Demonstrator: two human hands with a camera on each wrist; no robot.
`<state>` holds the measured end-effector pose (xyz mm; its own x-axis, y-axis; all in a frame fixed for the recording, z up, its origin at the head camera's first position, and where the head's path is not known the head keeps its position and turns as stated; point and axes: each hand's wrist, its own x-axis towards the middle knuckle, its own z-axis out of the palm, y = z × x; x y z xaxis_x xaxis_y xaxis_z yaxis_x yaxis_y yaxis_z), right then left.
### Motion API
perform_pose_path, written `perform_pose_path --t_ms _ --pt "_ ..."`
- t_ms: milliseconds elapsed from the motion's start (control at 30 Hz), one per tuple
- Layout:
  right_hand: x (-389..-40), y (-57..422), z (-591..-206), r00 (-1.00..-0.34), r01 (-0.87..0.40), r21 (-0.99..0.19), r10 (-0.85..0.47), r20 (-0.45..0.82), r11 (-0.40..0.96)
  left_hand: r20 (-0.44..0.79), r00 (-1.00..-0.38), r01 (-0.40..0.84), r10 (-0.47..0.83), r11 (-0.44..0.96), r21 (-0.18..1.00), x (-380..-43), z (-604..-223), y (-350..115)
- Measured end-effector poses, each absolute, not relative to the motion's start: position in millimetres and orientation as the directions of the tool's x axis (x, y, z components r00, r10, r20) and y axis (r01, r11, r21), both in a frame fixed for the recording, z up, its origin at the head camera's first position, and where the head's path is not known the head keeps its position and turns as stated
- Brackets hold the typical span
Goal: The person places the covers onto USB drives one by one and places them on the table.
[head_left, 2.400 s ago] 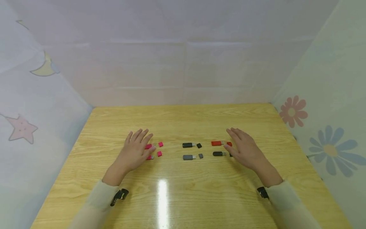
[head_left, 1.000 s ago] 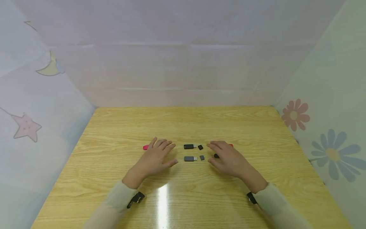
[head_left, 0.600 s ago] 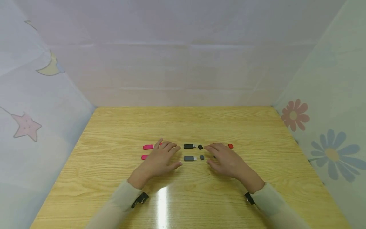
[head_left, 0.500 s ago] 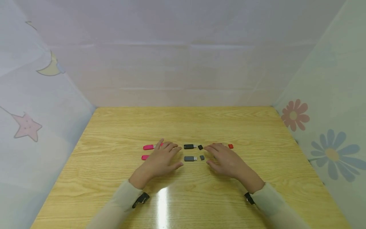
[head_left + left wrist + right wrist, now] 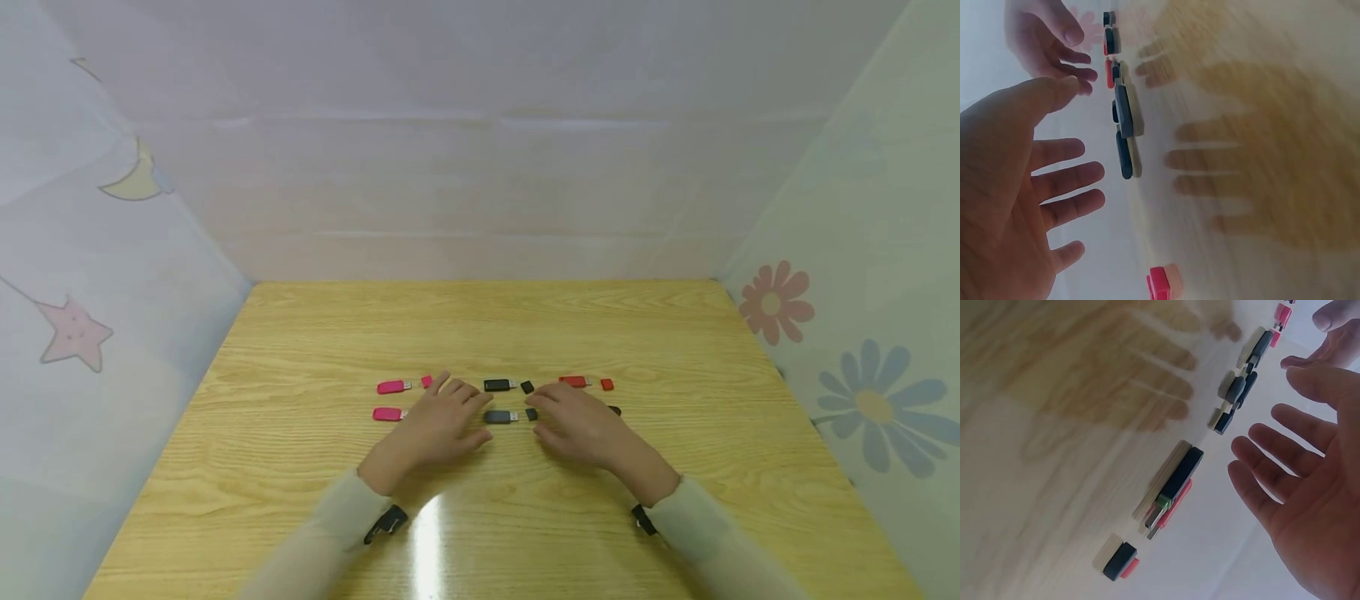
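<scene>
My left hand (image 5: 442, 425) hovers over the wooden table, fingers spread and nothing held, with its fingertips just left of the grey USB stick (image 5: 497, 417) and black USB stick (image 5: 497, 385). My right hand (image 5: 583, 423) is likewise empty, its fingertips by the grey cap (image 5: 532, 414) and black cap (image 5: 527, 387). Under the left hand's edge lie two pink USB sticks (image 5: 387, 413); one pink cap (image 5: 427, 381) shows. Beyond the right hand are a red USB stick (image 5: 572, 381) and red cap (image 5: 607, 384). Another black USB stick (image 5: 1184, 472), hidden from the head view, appears in the right wrist view.
The wooden table (image 5: 480, 329) reaches back to a pale cloth wall (image 5: 480, 192). Patterned cloth stands at both sides, with a star (image 5: 75, 333) on the left and flowers (image 5: 770, 303) on the right. A bright reflection marks the tabletop in front.
Both hands have come inward from the outer USB sticks toward the middle pair, the left moving right and the right moving left. The USB sticks and caps lie as before.
</scene>
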<state>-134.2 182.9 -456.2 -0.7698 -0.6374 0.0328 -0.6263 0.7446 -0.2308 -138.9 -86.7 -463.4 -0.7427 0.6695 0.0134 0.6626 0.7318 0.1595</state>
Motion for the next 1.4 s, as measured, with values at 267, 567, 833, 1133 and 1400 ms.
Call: perform_pose_path --t_ms 267,567,833,1133,1400 --pt "-138 176 -460 -0.766 -0.630 -0.190 -0.643 -0.011 0.753 -0.017 -0.738 0.668 0.675 0.734 0.124 -141 -470 -74" --pt "-142 173 -461 -0.772 -0.623 -0.156 -0.635 -0.033 0.766 -0.012 -0.741 0.663 0.671 0.735 0.141 -143 -474 -66" --pt "-144 170 -466 -0.784 -0.608 -0.160 -0.620 -0.036 0.778 -0.006 -0.756 0.648 0.655 0.748 0.143 -144 -477 -60" --pt "-145 165 -470 -0.792 -0.597 -0.157 -0.609 -0.036 0.787 0.011 -0.767 0.640 0.641 0.764 0.085 -145 -482 -54" --pt "-147 165 -470 -0.802 -0.590 -0.152 -0.597 0.000 0.793 0.046 -0.777 0.629 0.627 0.777 0.032 -147 -480 -48"
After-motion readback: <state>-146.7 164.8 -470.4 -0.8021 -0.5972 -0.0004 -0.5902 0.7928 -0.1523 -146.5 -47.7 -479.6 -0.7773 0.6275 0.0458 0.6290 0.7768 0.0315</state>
